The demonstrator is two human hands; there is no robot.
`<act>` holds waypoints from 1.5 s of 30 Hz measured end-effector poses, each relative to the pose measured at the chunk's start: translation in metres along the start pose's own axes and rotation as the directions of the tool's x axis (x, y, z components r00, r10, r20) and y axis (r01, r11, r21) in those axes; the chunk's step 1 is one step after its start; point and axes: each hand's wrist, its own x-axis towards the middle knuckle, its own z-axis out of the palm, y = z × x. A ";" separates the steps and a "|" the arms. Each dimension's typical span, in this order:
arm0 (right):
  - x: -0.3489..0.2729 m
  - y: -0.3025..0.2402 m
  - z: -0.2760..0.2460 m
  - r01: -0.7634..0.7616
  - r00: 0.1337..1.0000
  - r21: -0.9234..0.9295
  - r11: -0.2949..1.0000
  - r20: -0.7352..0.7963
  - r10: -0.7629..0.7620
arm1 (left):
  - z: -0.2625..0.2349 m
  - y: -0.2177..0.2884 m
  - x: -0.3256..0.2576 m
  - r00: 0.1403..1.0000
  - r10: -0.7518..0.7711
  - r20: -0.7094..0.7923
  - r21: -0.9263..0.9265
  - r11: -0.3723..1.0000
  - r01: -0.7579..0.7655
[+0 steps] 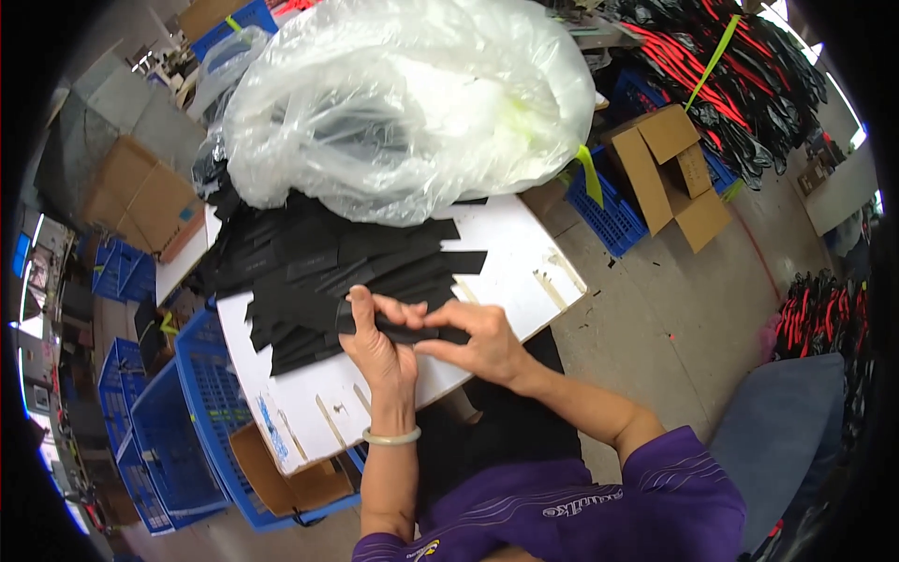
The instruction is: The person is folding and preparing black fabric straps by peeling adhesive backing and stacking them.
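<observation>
One long black cloth strip (400, 333), I see, runs left to right: bare left hand (379, 347) holding its left part, bare right hand (483, 339) its right.

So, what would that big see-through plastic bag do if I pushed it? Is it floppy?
Floppy, probably: the plastic bag is crumpled all over. It may be light for its size, since its film looks thin, though I can't tell everything that's inside. It would likely squash rather than roll, because it lies in a loose, puffy heap.
</observation>
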 end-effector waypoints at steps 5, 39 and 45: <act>0.049 0.011 -0.029 0.179 0.982 -0.053 0.982 0.070 -0.175 | 0.003 0.006 0.013 0.988 0.023 -0.153 -0.032 0.999 -0.028; 0.071 -0.056 -0.006 -0.236 0.735 0.247 0.940 0.678 0.006 | -0.027 0.050 -0.049 0.983 0.155 0.093 -0.058 0.987 -0.151; 0.050 -0.057 0.004 0.003 0.892 0.149 0.989 0.447 -0.070 | -0.023 0.051 -0.066 0.969 0.247 0.020 0.050 0.967 -0.248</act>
